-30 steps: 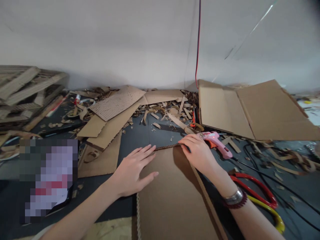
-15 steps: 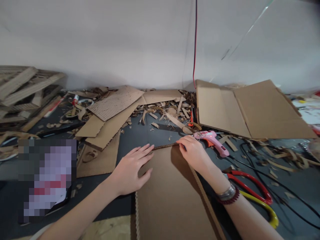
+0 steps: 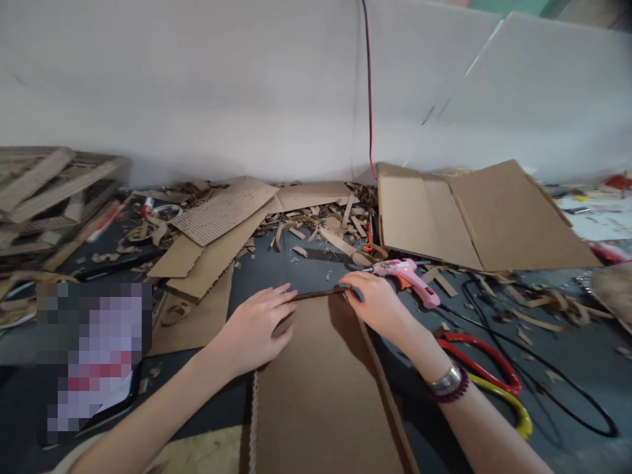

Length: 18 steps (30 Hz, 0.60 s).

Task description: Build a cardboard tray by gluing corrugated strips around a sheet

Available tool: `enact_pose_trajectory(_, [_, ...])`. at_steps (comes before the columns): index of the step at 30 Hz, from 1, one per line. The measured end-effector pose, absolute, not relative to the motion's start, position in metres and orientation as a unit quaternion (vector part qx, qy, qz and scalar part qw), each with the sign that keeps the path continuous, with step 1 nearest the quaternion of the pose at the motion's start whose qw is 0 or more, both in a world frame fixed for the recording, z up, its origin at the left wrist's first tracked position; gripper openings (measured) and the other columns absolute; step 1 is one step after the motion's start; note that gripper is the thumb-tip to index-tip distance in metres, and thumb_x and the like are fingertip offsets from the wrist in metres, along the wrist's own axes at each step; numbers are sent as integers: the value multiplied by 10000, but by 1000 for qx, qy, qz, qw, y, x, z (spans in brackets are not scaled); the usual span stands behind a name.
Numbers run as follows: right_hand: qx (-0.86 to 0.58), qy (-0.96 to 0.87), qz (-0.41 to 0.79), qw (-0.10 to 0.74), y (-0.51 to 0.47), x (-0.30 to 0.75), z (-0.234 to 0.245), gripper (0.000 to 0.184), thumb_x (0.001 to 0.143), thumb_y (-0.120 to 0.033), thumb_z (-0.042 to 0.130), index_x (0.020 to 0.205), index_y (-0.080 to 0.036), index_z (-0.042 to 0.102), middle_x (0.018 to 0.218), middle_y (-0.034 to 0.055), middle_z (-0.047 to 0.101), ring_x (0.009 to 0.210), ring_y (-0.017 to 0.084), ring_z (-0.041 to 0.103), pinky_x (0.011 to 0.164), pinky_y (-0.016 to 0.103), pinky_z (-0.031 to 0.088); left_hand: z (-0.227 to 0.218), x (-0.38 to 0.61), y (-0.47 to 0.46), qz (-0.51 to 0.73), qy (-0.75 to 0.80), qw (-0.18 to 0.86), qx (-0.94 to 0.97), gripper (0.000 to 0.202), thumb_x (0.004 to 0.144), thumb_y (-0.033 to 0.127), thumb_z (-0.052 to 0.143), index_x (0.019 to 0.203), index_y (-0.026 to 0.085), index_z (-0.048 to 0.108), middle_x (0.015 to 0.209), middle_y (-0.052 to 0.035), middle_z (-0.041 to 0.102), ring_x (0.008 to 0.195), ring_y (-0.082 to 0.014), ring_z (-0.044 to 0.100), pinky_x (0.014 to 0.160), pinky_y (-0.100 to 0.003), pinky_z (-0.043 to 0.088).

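Note:
A long cardboard panel (image 3: 323, 388) lies in front of me, with thin corrugated strips standing along its edges. At its far left corner rests my left hand (image 3: 259, 329), fingers stretched out and their tips against the far edge, thumb spread over the panel. My right hand (image 3: 378, 303) is at the far right corner, fingers curled and pinched on the end of the far cardboard strip (image 3: 318, 294). Its fingertips are partly hidden. Just beyond that hand lies a pink hot glue gun (image 3: 402, 273).
Scissors with red and yellow handles (image 3: 486, 365) lie beside my right forearm, near a black cable (image 3: 557, 375). Cardboard sheets (image 3: 222, 210) and scraps cover the back left. A folded cardboard piece (image 3: 513, 224) stands back right. A blurred-out phone-like object (image 3: 103, 355) is at left.
The view has shifted slightly, so most things sit a little further left. Both hands stay at the panel's far edge; the right fingers have shifted slightly at the corner.

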State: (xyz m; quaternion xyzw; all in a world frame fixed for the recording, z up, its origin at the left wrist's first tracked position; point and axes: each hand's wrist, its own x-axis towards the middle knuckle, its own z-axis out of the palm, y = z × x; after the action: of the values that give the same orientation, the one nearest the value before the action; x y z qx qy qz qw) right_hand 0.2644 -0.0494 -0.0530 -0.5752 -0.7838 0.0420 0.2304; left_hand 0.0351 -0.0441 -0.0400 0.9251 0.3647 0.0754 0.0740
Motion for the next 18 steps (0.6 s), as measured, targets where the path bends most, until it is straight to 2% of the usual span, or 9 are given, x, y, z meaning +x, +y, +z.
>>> enact_pose_trajectory(3, [-601, -764, 32, 233, -54, 270, -36, 210, 730, -72, 523, 880, -155, 646, 910, 42, 686, 846, 156, 623, 787, 246, 458, -26, 60, -38, 77, 371, 56, 924, 308, 796, 160, 454, 1057, 144, 617, 1245, -111, 540, 1096, -241, 526, 910, -374, 440])
enact_pose_trajectory(6, [-653, -723, 2, 227, -63, 287, -18, 177, 782, -153, 495, 852, -160, 657, 855, 58, 692, 794, 186, 632, 734, 283, 454, -17, 93, -28, 66, 358, 68, 929, 282, 798, 155, 456, 1022, 170, 627, 1053, -78, 639, 975, -226, 577, 807, -347, 490])
enact_pose_trajectory(11, [-793, -605, -35, 69, -74, 328, -15, 222, 794, -309, 494, 760, -176, 668, 671, 92, 673, 606, 247, 620, 484, 287, 356, -25, 134, -8, 58, 348, 76, 933, 205, 778, 182, 489, 871, 161, 670, 892, -87, 666, 882, -240, 601, 689, -325, 505])
enact_pose_trajectory(15, [-799, -598, -39, 50, -71, 347, -33, 211, 761, -352, 543, 779, -166, 640, 785, 95, 662, 689, 249, 622, 491, 275, 344, -34, 141, -1, 56, 353, 86, 930, 179, 767, 198, 505, 753, 158, 679, 785, -85, 679, 768, -236, 625, 608, -317, 493])
enact_pose_trajectory(18, [-799, -597, -42, 59, -66, 351, -44, 225, 775, -362, 535, 810, -165, 637, 860, 94, 641, 726, 238, 616, 511, 273, 356, -36, 140, 0, 58, 363, 94, 925, 180, 769, 223, 511, 734, 166, 678, 778, -78, 683, 742, -230, 628, 584, -310, 482])
